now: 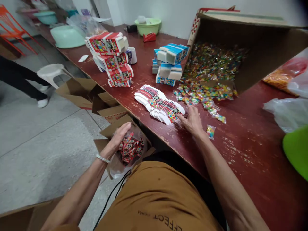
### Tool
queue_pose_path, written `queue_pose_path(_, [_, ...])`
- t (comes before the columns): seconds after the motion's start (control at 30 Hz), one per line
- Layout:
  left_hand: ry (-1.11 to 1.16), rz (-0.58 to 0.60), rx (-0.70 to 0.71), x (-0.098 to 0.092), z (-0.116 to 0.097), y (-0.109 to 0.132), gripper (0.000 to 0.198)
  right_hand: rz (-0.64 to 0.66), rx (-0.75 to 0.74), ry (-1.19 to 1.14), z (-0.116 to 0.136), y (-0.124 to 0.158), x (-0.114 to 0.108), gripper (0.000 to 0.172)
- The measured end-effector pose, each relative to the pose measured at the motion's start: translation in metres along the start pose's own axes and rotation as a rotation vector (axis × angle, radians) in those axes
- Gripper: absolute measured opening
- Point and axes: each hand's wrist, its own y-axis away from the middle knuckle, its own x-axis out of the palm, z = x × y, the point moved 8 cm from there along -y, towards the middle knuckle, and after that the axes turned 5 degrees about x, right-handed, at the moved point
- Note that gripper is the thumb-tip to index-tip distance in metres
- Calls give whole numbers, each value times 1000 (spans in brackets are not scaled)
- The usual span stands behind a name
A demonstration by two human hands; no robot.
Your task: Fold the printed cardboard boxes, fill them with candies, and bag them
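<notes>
**Right hand** [192, 121]: flat on the surface [240, 144], palm down, fingers loosely spread, pinching nothing. The fingertips touch the near end of the fanned sleeves.

**Fanned sleeves** [158, 104]: a row of flat, unfolded card sleeves, white with red and multicoloured print, overlapping like shingles. The row's long axis runs diagonally from far-left to near-right, and it ends under the right fingertips. The row therefore lies to the left of this hand and a little away from it. The right hand is much the nearer of the two.

**Left hand** [119, 135]: below the edge of the surface, with a beaded bracelet [103, 158] at the wrist. The fingers are extended and held together, palm turned inward over the red packets. Nothing can be seen clasped.

**Red packets** [131, 149]: small, glossy and jumbled, in a clear bag inside an open floor box [101, 146] just beside the person's knee.

**Single sweet packet** [210, 131]: lies just right of the right hand, apart from it.

**Loose sweets** [204, 96]: bright wrapped pieces beyond the right hand, spilling from a large carton [252, 41] lying on its side.

**Blue boxes** [169, 62]: a made-up stack beyond the fan.

**Red boxes** [113, 59]: a taller stack, further left.

**Far end of surface**: a green bowl [147, 25] and a pale basin [66, 36].

**Floor, left**: a white stool [51, 72] and another person's legs [21, 80], well apart.
</notes>
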Motion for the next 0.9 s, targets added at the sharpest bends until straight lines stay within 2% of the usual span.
queue_pose_path(0.07, [-5, -26, 20, -4, 3, -6, 46, 30, 32, 127, -5, -5, 11, 69])
queue_pose_path(0.17, [20, -54, 82, 5, -9, -17, 35, 44, 101, 149, -8, -5, 21, 60])
queue_pose_path(0.23, [30, -77, 153, 18, -23, -24, 27, -8, 182, -13, -13, -5, 18, 58])
queue_pose_path(0.33, [35, -59, 265, 44, -46, -28, 26, -62, 372, -470, -31, -5, 12, 59])
queue_pose_path(0.4, [26, -16, 345, 62, -60, -28, 28, -18, 430, -680, -36, -4, 6, 54])
queue_pose_path(0.5, [14, 53, 428, 83, -80, -22, 31, 105, 424, -777, -29, 5, -13, 44])
queue_pose_path(0.57, [48, 180, 391, 100, -88, -16, 32, 237, 383, -839, -13, 16, -23, 37])
queue_pose_path(0.6, [83, 287, 336, 112, -89, -11, 33, 300, 348, -862, -2, 22, -28, 34])
queue_pose_path(0.67, [187, 573, 147, 141, -85, 7, 36, 389, 256, -894, 22, 32, -35, 28])
queue_pose_path(0.73, [320, 878, -94, 167, -77, 38, 43, 422, 168, -918, 43, 40, -39, 24])
queue_pose_path(0.77, [391, 994, -201, 177, -74, 53, 46, 426, 131, -931, 51, 43, -40, 23])
queue_pose_path(0.83, [499, 1114, -328, 186, -69, 74, 49, 422, 72, -946, 62, 47, -41, 21])
queue_pose_path(0.9, [552, 1102, -351, 187, -65, 81, 45, 411, 48, -951, 66, 51, -40, 20])
